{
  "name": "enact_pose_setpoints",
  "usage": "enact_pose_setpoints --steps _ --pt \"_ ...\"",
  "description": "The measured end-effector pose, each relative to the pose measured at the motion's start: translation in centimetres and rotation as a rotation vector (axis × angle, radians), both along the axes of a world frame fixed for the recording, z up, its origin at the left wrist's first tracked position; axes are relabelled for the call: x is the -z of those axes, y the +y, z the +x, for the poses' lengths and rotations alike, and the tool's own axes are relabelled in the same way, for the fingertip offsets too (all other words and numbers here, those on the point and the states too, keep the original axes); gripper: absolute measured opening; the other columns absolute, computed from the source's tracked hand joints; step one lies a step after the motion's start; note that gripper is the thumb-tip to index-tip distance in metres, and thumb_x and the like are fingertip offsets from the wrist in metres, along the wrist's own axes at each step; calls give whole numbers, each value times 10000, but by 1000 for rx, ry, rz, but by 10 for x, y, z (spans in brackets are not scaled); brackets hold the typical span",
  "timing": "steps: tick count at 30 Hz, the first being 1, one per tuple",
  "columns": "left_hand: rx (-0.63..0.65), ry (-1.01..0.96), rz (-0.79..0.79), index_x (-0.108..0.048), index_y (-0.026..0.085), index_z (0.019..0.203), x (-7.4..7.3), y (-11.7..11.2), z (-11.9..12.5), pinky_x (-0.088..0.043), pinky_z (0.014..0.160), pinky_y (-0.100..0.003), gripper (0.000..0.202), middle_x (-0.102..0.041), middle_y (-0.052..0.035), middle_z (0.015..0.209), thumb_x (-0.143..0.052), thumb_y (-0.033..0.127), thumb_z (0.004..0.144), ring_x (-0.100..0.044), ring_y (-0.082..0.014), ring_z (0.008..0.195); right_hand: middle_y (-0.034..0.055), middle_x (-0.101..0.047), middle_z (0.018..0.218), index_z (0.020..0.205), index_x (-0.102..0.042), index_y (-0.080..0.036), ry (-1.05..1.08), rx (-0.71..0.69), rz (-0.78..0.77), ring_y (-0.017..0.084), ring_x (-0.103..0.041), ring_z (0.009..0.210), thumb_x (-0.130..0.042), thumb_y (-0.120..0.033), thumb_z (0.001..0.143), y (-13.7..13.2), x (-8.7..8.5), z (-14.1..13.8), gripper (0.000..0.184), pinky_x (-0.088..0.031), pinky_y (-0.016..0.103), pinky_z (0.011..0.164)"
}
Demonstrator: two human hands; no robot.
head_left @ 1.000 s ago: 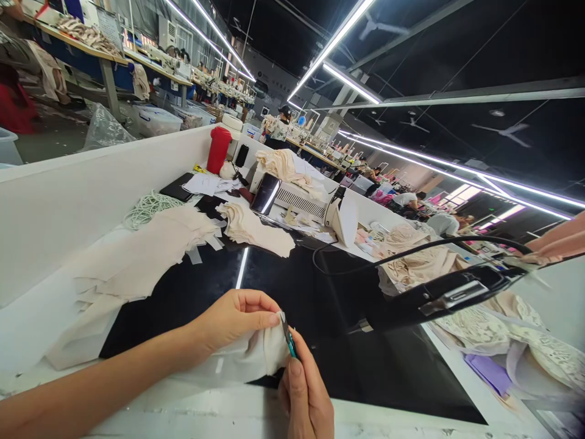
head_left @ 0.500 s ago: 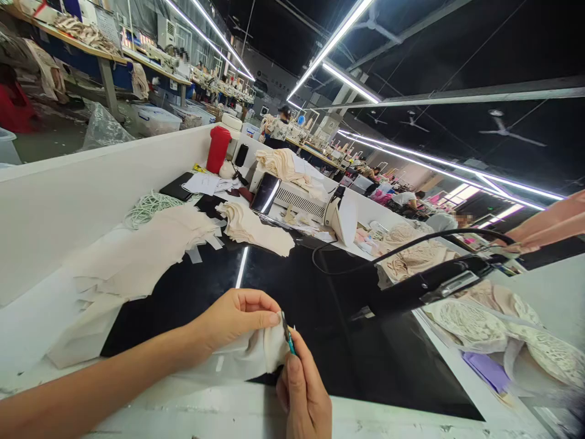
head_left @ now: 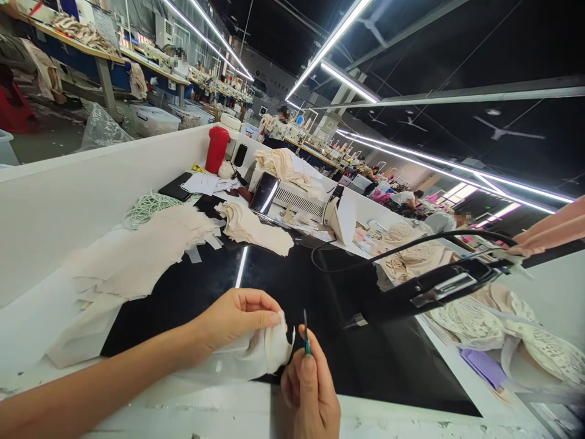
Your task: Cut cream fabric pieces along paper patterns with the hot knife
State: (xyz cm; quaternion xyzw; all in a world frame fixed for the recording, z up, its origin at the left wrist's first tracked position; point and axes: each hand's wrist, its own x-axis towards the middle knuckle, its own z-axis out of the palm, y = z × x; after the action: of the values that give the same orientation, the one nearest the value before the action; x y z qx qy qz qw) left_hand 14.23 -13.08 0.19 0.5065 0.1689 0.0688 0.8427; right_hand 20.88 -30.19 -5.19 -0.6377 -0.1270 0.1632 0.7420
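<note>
My left hand (head_left: 237,318) pinches a piece of cream fabric (head_left: 256,355) at the near edge of the glossy black tabletop (head_left: 292,286). My right hand (head_left: 311,390) is closed around small teal-handled snips (head_left: 306,332), blades pointing up, a little to the right of the fabric edge and apart from it. A long black tool (head_left: 439,286) on a black cable juts in from the right, held by another person's hand (head_left: 548,231) at the right edge.
Stacks of cut cream fabric pieces (head_left: 150,250) lie left, another pile (head_left: 253,228) farther back. A white cord bundle (head_left: 146,207), red cup (head_left: 216,149), phone (head_left: 265,194), white machine (head_left: 297,201) and lace pieces (head_left: 493,329) surround the work area. White wall (head_left: 68,201) borders the left.
My right hand has drawn the snips away to the right from the fabric edge, where they were touching it. The black tool on the right has shifted slightly.
</note>
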Motion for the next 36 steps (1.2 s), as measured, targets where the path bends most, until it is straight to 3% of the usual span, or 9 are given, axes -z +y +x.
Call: enact_pose_setpoints --steps 4,9,14,20,25,28,30,33,36 --pt "126 -27 14 -737 171 822 -6 14 -7 -422 579 -177 358 -697 20 721 -927 445 693 -563 -77 611 -45 -511 731 1338 -637 -259 -94 32 53 95 -453 587 -648 -600 947 -5 -7 9 519 -398 215 532" --pt "539 -21 90 -779 183 857 -9 33 -18 -473 570 -163 282 -723 11 730 -929 381 722 -599 -80 590 36 -703 923 1325 -664 -233 -439 3 -199 151 -650 775 -556 -529 1012 -12 -12 31 443 -528 265 682" --pt "677 -3 75 -799 199 871 0 37 -21 -536 619 -152 290 -763 3 772 -946 389 709 -669 -91 631 45 -776 976 1240 -708 -237 -800 -128 -395 161 -717 790 -450 -436 1060 2 -16 47 372 -575 279 731" --pt "713 21 59 -809 205 872 5 38 -21 -570 650 -142 294 -783 10 801 -959 385 695 -699 -94 649 68 -792 1088 1199 -701 -225 -929 -172 -549 205 -753 950 -367 -420 1089 16 -12 50 402 -595 321 813" --pt "730 17 48 -814 203 888 7 37 -21 -573 661 -136 294 -791 10 811 -962 369 696 -710 -90 668 39 -794 976 1153 -695 -231 -1006 -193 -569 185 -752 862 -364 -420 1095 4 -13 49 386 -585 286 772" --pt "718 7 41 -811 196 878 5 36 -20 -562 660 -129 304 -787 11 801 -965 378 690 -701 -85 666 -5 -716 765 1036 -698 -237 -918 -224 -526 144 -694 675 -373 -419 1090 -15 -14 45 376 -552 235 671" --pt "707 10 48 -808 193 866 2 35 -20 -552 659 -131 316 -783 10 793 -968 391 680 -692 -84 664 -16 -661 711 1021 -701 -241 -800 -171 -515 133 -641 596 -387 -448 1082 -31 -11 43 381 -533 223 622" --pt "701 34 74 -800 194 845 2 35 -21 -517 609 -145 336 -767 4 763 -966 428 669 -657 -93 638 16 -701 802 1085 -714 -236 -645 13 -520 144 -639 606 -419 -511 1064 -55 -4 44 404 -543 240 627" --pt "697 56 115 -783 193 809 7 35 -27 -427 514 -155 364 -723 3 684 -950 485 671 -580 -92 571 56 -747 916 1117 -719 -224 -665 98 -551 177 -686 705 -442 -495 1061 -74 2 55 392 -569 276 688"
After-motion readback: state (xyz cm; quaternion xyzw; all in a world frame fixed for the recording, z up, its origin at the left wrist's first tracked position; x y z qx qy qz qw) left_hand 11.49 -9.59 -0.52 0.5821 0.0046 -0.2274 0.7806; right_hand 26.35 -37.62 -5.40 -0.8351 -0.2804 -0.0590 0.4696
